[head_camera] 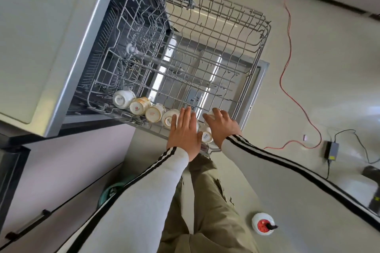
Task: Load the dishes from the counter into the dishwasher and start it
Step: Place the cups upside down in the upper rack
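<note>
The left hand lies flat, fingers straight and together, over the near rail of the pulled-out wire rack. Just beside it, the right hand curls round a white cup at the same rail. Between the two hands sits another cup (base up, print showing). A row of four upturned cups runs leftward from the left hand. Beyond both hands, under the rack, lies the open dishwasher door.
</note>
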Demonstrator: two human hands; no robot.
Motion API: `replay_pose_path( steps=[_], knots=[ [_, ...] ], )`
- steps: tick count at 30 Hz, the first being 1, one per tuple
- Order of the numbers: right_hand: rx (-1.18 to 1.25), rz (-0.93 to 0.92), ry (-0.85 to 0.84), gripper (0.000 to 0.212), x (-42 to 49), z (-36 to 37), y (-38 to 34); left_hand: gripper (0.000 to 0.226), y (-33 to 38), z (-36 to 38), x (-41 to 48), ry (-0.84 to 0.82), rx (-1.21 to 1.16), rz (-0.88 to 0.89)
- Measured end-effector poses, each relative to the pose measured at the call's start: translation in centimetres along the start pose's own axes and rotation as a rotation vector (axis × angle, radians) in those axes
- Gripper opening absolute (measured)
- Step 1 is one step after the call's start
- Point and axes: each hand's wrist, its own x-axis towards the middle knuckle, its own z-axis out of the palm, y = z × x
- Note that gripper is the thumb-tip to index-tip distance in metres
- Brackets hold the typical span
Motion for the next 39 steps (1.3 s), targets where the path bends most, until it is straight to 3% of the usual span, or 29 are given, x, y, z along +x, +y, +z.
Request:
replay_pose_path(
  steps=[3,9,13,20,28,39],
  knots=[
    [-0.025,0.013,-0.029,0.061,1.1,-0.9,-0.8,0.069,0.1,-0.1,0.0,-0.019,0.027,-0.003],
    [0.023,-0.066,-0.017,0.076,1.3,-0.8,0.9,0.068,-0.1,0.0,-1.0,-0.005,-0.007,-0.004],
    [0.022,-0.150,0.029,0.071,1.1,-0.6,1.4,0.067,-0.6,0.4,-1.4,0.008,-0.025,-0.008],
    [0.051,-0.228,-0.081,0.073,3.0,-0.6,0.7,0.069,-1.6,0.8,-2.1,0.021,-0.036,-0.014],
    [-0.039,-0.146,-0.193,0.079,3.3,-2.4,0.0,0.068,-2.5,0.5,-2.6,0.024,-0.046,-0.020],
    [0.071,-0.054,0.040,0.073,-3.5,-3.6,-5.6,0.067,-5.0,-3.4,-6.3,0.079,-0.042,-0.035]
  ],
)
